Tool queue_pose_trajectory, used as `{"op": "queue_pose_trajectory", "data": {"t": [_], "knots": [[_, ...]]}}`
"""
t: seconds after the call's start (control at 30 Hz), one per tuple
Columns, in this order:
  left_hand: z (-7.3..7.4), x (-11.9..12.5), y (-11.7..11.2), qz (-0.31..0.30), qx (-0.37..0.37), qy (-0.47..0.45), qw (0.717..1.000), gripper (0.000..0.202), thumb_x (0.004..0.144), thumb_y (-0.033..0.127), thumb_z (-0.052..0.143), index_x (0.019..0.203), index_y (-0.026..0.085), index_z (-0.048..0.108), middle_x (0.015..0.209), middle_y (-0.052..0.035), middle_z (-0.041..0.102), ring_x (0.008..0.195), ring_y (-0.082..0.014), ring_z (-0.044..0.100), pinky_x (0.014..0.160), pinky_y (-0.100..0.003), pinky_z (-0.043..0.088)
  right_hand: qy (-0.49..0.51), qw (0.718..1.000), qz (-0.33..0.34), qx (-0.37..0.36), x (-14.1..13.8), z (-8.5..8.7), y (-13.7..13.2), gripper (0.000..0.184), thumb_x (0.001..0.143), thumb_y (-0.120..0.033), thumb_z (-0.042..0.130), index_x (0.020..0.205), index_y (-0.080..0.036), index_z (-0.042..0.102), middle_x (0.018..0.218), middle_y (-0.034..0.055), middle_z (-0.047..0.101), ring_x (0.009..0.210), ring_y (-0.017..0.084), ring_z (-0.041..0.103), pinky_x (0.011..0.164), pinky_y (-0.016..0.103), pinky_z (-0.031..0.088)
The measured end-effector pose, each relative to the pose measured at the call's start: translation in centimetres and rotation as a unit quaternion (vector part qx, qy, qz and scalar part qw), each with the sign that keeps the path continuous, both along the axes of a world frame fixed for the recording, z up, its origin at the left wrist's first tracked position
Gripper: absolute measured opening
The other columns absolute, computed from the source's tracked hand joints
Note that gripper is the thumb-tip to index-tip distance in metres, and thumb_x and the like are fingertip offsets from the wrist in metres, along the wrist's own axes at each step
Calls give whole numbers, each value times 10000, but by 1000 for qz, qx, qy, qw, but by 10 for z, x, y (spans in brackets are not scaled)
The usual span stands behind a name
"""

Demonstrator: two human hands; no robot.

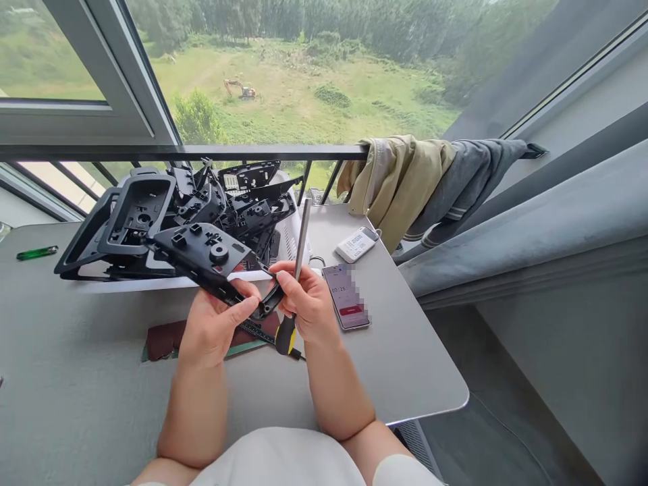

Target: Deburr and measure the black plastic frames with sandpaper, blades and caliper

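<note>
Black plastic trim panel (210, 250) is held aloft between both hands, over the grey surface (415, 364). The left hand (208, 329) grips its near edge; the right hand (308, 300) pinches its narrow end while also clasping a screwdriver (304, 233), blade toward twelve o'clock. The step in hand appears to be steadying and turning the part, the driver out of contact at its tip. A next move with the driver would call for the left hand to bear the panel alone — freeing the right to shift its hold.

From the panel, a white bin (287, 246) heaped with black trim pieces (136, 209) crowds eleven to twelve, and a phone (344, 297) sits toward four. Open room lies at eight; the surface's rounded corner ends at four — well beyond the phone.
</note>
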State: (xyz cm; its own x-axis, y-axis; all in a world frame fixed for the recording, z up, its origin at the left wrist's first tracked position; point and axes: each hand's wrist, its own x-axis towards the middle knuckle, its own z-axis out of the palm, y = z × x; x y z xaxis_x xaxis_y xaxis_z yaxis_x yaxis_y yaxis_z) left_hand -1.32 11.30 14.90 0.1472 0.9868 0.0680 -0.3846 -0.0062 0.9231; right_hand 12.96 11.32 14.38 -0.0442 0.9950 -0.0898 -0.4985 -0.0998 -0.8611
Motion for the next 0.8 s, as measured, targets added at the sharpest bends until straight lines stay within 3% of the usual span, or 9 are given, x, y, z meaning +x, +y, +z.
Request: {"op": "queue_pose_trajectory", "data": {"t": [0.1,0.2,0.37,0.57,0.63,0.8], "knots": [[-3,3,3,48,-9,-8,999,315,770,266,763,1020,206,582,719,3,687,619,-137,613,523,-234,471,-39,999,-21,16,-2,-3,0,336,757,-499,716,841,-186,628,529,-90,412,390,34,305,377,204,222],[-7,3,4,21,15,-20,999,340,803,256,729,1096,229,559,784,-1,691,591,-129,605,422,-199,446,-48,999,-15,10,-5,-5,0,365,770,-536,698,847,-190,609,509,-96,375,395,44,316,379,206,229],[-10,-4,1,-20,81,-15,996,378,798,198,719,1150,241,589,868,-22,651,749,-143,621,612,-253,565,3,999,28,-16,-8,-6,4,371,768,-542,695,857,-200,583,486,-112,368,371,39,276,370,201,231],[-8,0,-2,3,88,-16,996,236,785,170,722,976,231,598,808,4,567,673,-109,561,581,-223,548,-13,1000,27,-3,-8,-9,5,384,791,-561,682,897,-204,586,525,-109,368,397,44,273,387,206,238],[-8,2,-1,26,95,-9,995,240,775,177,740,949,228,582,811,10,563,655,-97,551,571,-207,540,-45,998,32,19,-7,-11,3,399,843,-588,615,954,-205,595,517,-109,342,410,54,259,403,216,242],[-13,1,4,161,122,6,979,235,787,308,755,866,210,556,779,18,564,626,-84,541,537,-180,507,-179,979,15,96,12,-10,-2,369,949,-538,486,1030,-201,611,603,-63,435,487,79,305,462,239,250]]}}
